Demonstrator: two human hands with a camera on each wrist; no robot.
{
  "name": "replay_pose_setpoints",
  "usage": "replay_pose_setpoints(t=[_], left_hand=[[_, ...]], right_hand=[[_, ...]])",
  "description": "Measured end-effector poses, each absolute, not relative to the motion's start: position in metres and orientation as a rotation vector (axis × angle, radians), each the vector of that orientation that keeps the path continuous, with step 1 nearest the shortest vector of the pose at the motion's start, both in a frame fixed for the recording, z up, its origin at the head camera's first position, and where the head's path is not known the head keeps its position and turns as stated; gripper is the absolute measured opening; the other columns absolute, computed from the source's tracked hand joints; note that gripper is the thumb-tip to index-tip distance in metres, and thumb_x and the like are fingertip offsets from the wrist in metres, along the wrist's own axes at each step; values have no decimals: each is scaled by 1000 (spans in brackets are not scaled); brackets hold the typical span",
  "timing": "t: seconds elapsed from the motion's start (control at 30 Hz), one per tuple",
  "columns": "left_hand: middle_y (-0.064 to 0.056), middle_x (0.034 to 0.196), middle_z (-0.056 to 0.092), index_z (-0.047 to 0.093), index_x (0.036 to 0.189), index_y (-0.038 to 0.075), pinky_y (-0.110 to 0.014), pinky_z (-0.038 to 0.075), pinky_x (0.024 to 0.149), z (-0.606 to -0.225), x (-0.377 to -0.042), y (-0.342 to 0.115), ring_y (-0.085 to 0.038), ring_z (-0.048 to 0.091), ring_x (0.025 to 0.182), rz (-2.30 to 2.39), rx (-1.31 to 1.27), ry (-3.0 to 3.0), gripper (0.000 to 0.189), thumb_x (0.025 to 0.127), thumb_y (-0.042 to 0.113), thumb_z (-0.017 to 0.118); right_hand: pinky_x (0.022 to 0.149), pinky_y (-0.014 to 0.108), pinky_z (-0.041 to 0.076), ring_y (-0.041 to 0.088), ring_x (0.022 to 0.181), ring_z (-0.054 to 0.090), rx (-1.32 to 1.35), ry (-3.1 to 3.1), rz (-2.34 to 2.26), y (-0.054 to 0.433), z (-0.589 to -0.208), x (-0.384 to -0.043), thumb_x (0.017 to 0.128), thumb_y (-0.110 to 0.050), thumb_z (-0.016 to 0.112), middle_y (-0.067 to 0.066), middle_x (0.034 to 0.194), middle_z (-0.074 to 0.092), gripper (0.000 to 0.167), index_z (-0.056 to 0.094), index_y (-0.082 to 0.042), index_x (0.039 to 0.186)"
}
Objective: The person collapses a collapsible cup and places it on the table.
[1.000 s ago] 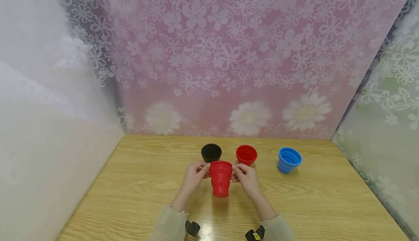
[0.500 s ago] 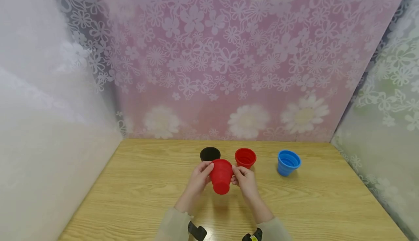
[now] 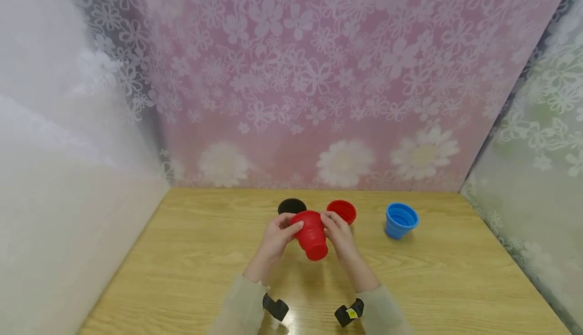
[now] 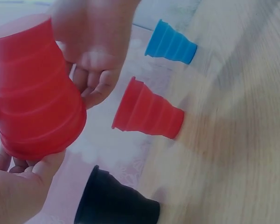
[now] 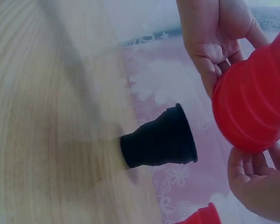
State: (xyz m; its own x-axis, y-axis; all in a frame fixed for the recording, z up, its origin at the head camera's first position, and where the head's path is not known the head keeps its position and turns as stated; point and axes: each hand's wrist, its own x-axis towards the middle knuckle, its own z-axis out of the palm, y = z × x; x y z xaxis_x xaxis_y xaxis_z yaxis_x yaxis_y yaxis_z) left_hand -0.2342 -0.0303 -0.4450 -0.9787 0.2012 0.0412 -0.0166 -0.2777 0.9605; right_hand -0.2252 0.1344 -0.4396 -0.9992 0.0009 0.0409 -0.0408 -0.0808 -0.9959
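Note:
Between my two hands is a red collapsible cup (image 3: 313, 239), lifted off the table and tilted, its ringed side and closed base turned my way. My left hand (image 3: 276, 238) grips it near the wide rim, thumb on the outer wall. On the opposite side my right hand (image 3: 339, 234) holds the rim with its fingertips. Both wrist views show fingers at the cup's wide end; its inside is hidden. Just behind the hands stand a black collapsible cup (image 5: 159, 139) and a second red cup (image 4: 149, 111), both upright on the table and partly covered in the head view.
A blue collapsible cup (image 3: 401, 220) stands upright farther right on the wooden table (image 3: 191, 264). A pink flowered curtain (image 3: 282, 92) hangs along the back edge, with pale sheets (image 3: 82, 183) on both sides. Each wrist carries a black camera mount (image 3: 275, 308).
The held cup has risen slightly and tilted, its base swinging to the right and towards me. My left thumb has shifted from the rim onto the cup's side. The standing cups have stayed in place.

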Motion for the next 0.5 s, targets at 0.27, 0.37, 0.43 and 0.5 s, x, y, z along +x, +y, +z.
replay_pose_setpoints(t=[0.27, 0.37, 0.43, 0.5], left_hand=[[-7, 89, 52, 50, 94, 0, -26, 49, 70, -435, -235, -34, -18, 52, 80, 2333, 281, 1807, 18, 81, 4, 62], [-5, 87, 51, 49, 91, 0, -24, 47, 67, -432, -235, -35, -17, 50, 80, 2350, 291, 1803, 16, 80, -2, 60], [-4, 86, 51, 50, 91, -1, -24, 47, 66, -430, -235, -36, -17, 49, 79, 2348, 305, 1840, 16, 79, -4, 60], [-4, 85, 51, 50, 91, -3, -24, 46, 66, -423, -231, -35, -17, 48, 79, 2337, 323, 1900, 17, 78, -3, 61]], right_hand=[[74, 28, 46, 20, 86, 50, 169, -2234, 2234, 135, -430, -225, 85, -10, 58, 10, 95, 54, 28, 52, 5, 107], [75, 28, 46, 19, 86, 50, 195, -2252, 2232, 135, -426, -224, 84, -9, 58, 9, 93, 54, 27, 51, 7, 106], [76, 27, 46, 19, 86, 50, 206, -2258, 2216, 135, -424, -224, 84, -7, 58, 9, 94, 54, 28, 51, 7, 106], [76, 27, 46, 20, 86, 50, 202, -2266, 2197, 135, -421, -223, 84, -5, 59, 10, 95, 55, 28, 52, 7, 107]])
